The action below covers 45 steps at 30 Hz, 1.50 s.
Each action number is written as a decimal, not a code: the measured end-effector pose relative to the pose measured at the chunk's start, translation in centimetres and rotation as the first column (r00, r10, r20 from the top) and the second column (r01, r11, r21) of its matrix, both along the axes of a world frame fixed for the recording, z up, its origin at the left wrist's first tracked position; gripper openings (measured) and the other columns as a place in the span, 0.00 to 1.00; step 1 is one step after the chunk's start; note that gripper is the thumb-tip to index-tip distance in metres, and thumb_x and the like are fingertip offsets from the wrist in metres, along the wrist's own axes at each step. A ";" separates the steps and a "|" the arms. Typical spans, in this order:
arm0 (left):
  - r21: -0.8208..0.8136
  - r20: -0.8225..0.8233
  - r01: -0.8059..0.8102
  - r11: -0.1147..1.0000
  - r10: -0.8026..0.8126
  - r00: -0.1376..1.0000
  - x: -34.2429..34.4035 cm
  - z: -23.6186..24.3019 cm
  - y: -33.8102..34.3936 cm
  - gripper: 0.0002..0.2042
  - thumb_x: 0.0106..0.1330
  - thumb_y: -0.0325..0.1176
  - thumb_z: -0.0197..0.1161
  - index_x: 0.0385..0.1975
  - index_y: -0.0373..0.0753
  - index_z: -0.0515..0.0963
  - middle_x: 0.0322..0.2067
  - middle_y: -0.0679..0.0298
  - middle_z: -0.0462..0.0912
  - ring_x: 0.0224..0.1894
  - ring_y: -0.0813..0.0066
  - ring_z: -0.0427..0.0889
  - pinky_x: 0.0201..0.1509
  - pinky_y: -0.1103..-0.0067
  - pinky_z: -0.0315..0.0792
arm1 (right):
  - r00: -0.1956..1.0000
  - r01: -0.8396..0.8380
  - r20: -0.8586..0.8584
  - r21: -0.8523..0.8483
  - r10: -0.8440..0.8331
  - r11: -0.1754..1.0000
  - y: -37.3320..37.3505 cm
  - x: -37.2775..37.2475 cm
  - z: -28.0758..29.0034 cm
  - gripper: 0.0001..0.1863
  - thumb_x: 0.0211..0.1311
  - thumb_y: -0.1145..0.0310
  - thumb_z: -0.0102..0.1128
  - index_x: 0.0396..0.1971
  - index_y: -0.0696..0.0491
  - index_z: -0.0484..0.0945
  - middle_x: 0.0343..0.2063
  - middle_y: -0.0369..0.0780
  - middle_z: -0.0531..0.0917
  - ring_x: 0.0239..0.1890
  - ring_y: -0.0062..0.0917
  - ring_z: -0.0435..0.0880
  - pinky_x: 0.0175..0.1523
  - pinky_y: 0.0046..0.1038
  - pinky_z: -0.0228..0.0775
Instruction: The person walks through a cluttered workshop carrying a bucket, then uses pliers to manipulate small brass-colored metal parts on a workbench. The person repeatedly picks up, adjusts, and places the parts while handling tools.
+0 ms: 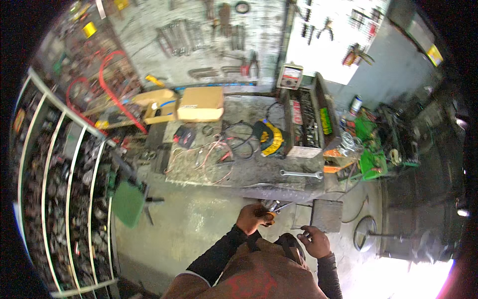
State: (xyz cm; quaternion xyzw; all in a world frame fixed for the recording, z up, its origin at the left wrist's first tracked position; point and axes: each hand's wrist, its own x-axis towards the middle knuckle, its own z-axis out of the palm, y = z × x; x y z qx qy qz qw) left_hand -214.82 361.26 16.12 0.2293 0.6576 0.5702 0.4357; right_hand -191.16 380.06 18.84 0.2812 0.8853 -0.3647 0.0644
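Observation:
My left hand (250,219) is closed around an orange-and-black thing with a shiny metal part (270,205); its exact kind is too small to make out. It is held just in front of the workbench's near edge. To its right, the fingers of my right hand (315,242) are bent together on a thin dark rod (297,228) that sticks out to the left. A grey square block or stool top (327,215) stands just beyond my right hand. On the bench's front right lies a combination wrench (301,174), apart from both hands.
The workbench (259,172) carries a cardboard box (200,103), red and black cables (238,135), a black-and-yellow cap (270,138) and a long toolbox (304,149). A green chair (128,203) and shelving (69,172) stand left. A round-based stand (366,234) is at right.

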 end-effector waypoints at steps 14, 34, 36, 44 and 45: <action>0.187 0.471 0.438 0.879 -0.471 0.746 6.1 -0.9 11.9 0.12 0.70 0.33 0.69 0.46 0.32 0.83 0.39 0.60 0.88 0.40 0.70 0.89 0.50 0.75 0.82 | 0.827 0.518 -0.117 -0.221 -0.550 0.826 -2.6 4.1 4.3 0.17 0.63 0.69 0.69 0.51 0.57 0.82 0.41 0.46 0.87 0.40 0.37 0.89 0.45 0.32 0.81; -0.004 0.472 0.340 0.940 -0.298 0.830 9.7 -2.4 13.0 0.18 0.70 0.37 0.68 0.52 0.32 0.79 0.46 0.60 0.85 0.46 0.73 0.85 0.48 0.76 0.80 | 0.675 0.636 -0.241 -0.288 -0.697 0.716 6.3 8.1 -17.0 0.13 0.66 0.63 0.65 0.42 0.57 0.87 0.36 0.44 0.90 0.35 0.29 0.89 0.41 0.31 0.79; -0.077 0.426 0.309 0.948 -0.249 0.870 6.1 -1.6 12.5 0.19 0.70 0.37 0.67 0.54 0.32 0.77 0.48 0.59 0.84 0.46 0.72 0.85 0.48 0.75 0.80 | 0.724 0.620 -0.194 -0.238 -0.662 0.748 9.3 3.1 -21.6 0.14 0.63 0.60 0.66 0.42 0.53 0.88 0.38 0.46 0.89 0.39 0.39 0.89 0.47 0.36 0.80; -0.127 0.361 0.086 0.988 -0.035 0.932 -4.4 -3.5 9.8 0.17 0.72 0.32 0.66 0.53 0.28 0.75 0.46 0.54 0.83 0.47 0.62 0.86 0.50 0.65 0.84 | 0.772 0.632 -0.125 0.262 -0.623 0.730 20.4 -12.0 -38.0 0.18 0.62 0.63 0.59 0.49 0.52 0.83 0.54 0.48 0.80 0.60 0.44 0.75 0.66 0.45 0.67; -0.122 0.355 0.042 0.992 0.004 0.935 -5.1 -3.9 9.1 0.17 0.72 0.33 0.67 0.53 0.28 0.75 0.45 0.54 0.84 0.46 0.62 0.86 0.50 0.65 0.84 | 0.798 0.589 -0.068 0.301 -0.599 0.750 20.6 -13.0 -38.2 0.18 0.62 0.62 0.59 0.49 0.52 0.82 0.54 0.47 0.80 0.60 0.43 0.75 0.65 0.46 0.67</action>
